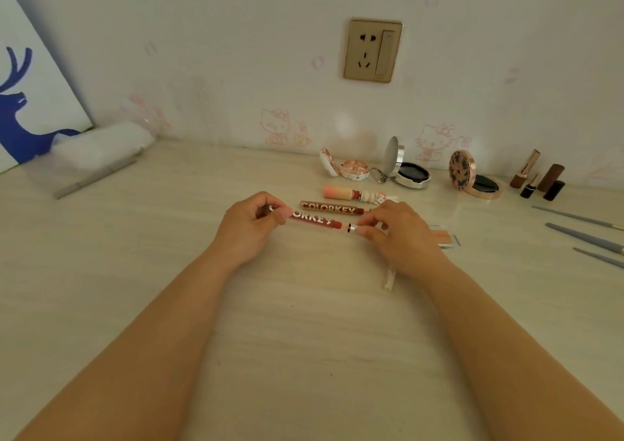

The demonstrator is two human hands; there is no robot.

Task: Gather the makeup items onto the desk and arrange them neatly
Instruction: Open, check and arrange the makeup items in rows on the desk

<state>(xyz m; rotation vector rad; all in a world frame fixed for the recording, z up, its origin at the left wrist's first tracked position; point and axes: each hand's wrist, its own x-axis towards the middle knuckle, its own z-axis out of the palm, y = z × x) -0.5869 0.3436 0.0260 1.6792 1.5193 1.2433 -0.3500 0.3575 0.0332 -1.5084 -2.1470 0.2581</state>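
A red lip gloss tube [312, 220] lettered COLORKEY lies crosswise at the middle of the pale surface [304, 339], held at both ends. The left hand [251, 226] pinches its left end, fingers [282, 213] curled round the tube. The right hand [393, 229] pinches the small silver tip [352, 228] at its right end with curled fingertips. Just behind it lies a brown tube [332, 208] with the same lettering, and behind that a pink tube [351, 193]. Farther back, near the wall, three compacts stand open: a pink one [344, 167], a silver one [403, 167] and a gold one [472, 177]. To the right stand several lipsticks [540, 177], and grey brushes [587, 234] lie at the right edge.
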